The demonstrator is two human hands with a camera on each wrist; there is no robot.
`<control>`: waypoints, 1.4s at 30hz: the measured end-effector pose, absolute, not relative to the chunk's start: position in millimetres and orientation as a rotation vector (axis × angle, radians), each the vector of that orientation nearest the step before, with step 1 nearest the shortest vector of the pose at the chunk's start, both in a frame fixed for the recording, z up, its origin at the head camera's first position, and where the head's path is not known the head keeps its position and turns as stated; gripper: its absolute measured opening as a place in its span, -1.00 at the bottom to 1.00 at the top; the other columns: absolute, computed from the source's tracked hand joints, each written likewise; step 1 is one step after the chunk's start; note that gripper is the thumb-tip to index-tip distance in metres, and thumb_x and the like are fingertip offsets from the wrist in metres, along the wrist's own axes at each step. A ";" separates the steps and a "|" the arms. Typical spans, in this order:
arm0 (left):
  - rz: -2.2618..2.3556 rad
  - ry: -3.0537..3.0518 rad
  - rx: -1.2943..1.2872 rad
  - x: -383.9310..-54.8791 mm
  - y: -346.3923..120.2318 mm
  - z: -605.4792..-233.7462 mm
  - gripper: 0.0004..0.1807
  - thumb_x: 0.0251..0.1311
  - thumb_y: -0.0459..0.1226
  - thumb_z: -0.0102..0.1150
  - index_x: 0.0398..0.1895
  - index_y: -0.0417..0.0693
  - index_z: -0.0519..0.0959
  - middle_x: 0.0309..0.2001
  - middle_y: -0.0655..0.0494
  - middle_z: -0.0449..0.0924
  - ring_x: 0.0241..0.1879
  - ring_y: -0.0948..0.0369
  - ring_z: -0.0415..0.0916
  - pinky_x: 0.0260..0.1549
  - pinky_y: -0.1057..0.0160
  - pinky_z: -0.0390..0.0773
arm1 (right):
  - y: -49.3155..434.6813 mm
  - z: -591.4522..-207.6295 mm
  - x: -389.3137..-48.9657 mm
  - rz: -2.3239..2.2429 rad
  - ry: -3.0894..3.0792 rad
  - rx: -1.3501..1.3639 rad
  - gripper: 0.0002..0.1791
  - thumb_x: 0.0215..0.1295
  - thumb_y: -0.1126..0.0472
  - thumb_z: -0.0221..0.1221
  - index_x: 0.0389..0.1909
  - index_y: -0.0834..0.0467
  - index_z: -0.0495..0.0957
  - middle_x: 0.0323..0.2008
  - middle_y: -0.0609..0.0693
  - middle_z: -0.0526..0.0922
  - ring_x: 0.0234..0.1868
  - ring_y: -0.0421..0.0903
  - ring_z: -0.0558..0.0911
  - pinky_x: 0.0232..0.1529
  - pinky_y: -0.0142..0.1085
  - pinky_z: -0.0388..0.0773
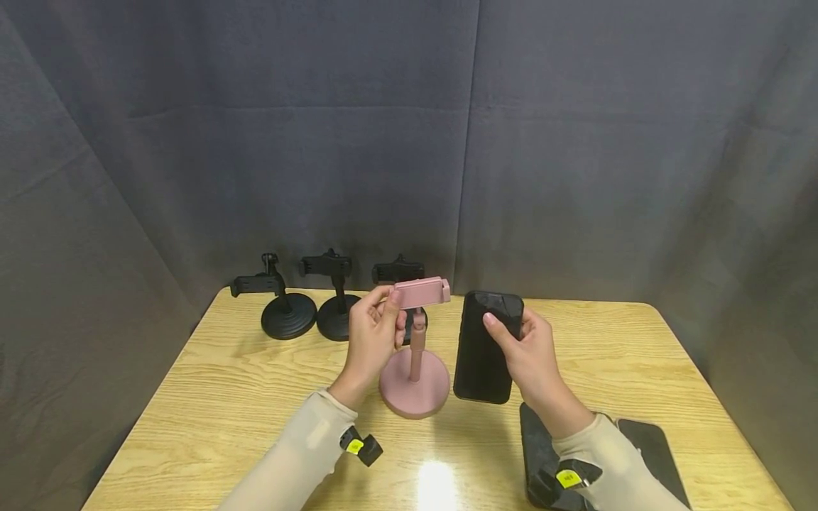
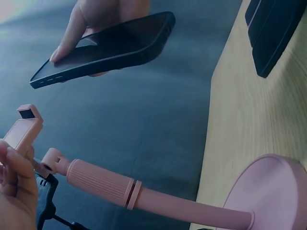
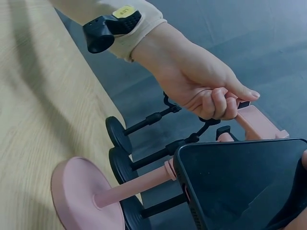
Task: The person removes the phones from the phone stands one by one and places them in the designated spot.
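Note:
A pink phone stand [image 1: 415, 383] with a round base stands upright on the table. Its clamp head [image 1: 422, 292] is pinched at the left end between the thumb and curled fingers of my left hand [image 1: 373, 330]. To the right of the stand, my right hand [image 1: 533, 355] grips a black smartphone [image 1: 482, 355], thumb across the screen and fingers behind. In the left wrist view the smartphone [image 2: 110, 50] is raised off the table and apart from the clamp head [image 2: 24, 132]. From the right wrist view, the smartphone [image 3: 240, 182] covers part of the stand's pole.
Three black phone stands [image 1: 287, 312] line the table's back left; the third is partly hidden behind my left hand and the pink stand. Under my right forearm, more phones [image 1: 652, 454] lie on the wooden table [image 1: 243, 426]. Grey curtains [image 1: 319, 142] surround the table.

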State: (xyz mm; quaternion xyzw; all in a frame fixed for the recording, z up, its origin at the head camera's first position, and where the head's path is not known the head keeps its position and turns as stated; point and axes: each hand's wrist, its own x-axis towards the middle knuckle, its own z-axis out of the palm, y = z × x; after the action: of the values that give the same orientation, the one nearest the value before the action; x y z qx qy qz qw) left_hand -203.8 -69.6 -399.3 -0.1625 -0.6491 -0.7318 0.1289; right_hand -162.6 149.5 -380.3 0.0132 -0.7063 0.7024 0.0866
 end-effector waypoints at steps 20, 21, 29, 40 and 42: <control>-2.106 -1.815 -0.535 -209.0 -59.8 -388.3 -0.69 0.56 -0.26 -0.06 -0.10 -0.41 0.55 -0.65 0.14 0.38 -0.81 0.37 0.36 -0.78 0.45 0.46 | 167.3 -405.7 -152.6 2.132 -2.157 0.040 -0.90 0.45 0.24 0.21 -0.13 0.18 0.57 -0.39 -0.24 0.80 -0.32 -0.20 0.80 -0.28 -0.28 0.78; -2.113 -1.811 -0.537 -209.2 -59.0 -387.2 -0.69 0.57 -0.26 -0.07 -0.09 -0.41 0.55 -0.66 0.14 0.38 -0.81 0.37 0.36 -0.78 0.45 0.46 | 167.8 -406.7 -151.7 2.134 -2.165 0.037 -0.88 0.45 0.24 0.21 -0.11 0.20 0.57 -0.39 -0.24 0.80 -0.32 -0.19 0.81 -0.28 -0.27 0.78; -2.146 -1.816 -0.546 -210.6 -51.7 -379.1 -0.66 0.58 -0.23 -0.08 -0.02 -0.38 0.56 -0.66 0.14 0.37 -0.81 0.37 0.36 -0.79 0.41 0.50 | 172.4 -416.2 -145.4 2.151 -2.227 0.049 -0.72 0.48 0.21 0.18 0.03 0.33 0.52 -0.32 -0.24 0.80 -0.29 -0.17 0.81 -0.27 -0.24 0.78; -2.180 -1.795 -0.547 -218.4 -39.3 -370.6 -0.64 0.59 -0.25 -0.12 -0.03 -0.44 0.53 -0.66 0.14 0.34 -0.82 0.37 0.35 -0.79 0.41 0.47 | 176.3 -425.8 -140.6 2.141 -2.291 0.082 -0.60 0.49 0.19 0.17 0.13 0.43 0.46 -0.27 -0.24 0.80 -0.26 -0.16 0.81 -0.22 -0.25 0.78; -2.182 -1.796 -0.560 -220.0 -37.0 -368.1 -0.63 0.59 -0.23 -0.13 -0.04 -0.43 0.52 -0.66 0.15 0.34 -0.80 0.37 0.35 -0.77 0.41 0.49 | 177.2 -427.2 -140.1 2.139 -2.288 0.085 -0.61 0.49 0.20 0.17 0.12 0.44 0.46 -0.27 -0.25 0.80 -0.25 -0.16 0.81 -0.22 -0.25 0.78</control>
State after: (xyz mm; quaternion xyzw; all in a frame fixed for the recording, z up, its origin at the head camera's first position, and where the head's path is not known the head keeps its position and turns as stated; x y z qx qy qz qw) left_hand -220.0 -37.0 -368.1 -0.1926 -0.6182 -0.7509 0.1298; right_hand -140.1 177.2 -427.2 0.0271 -0.7302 0.6827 0.0039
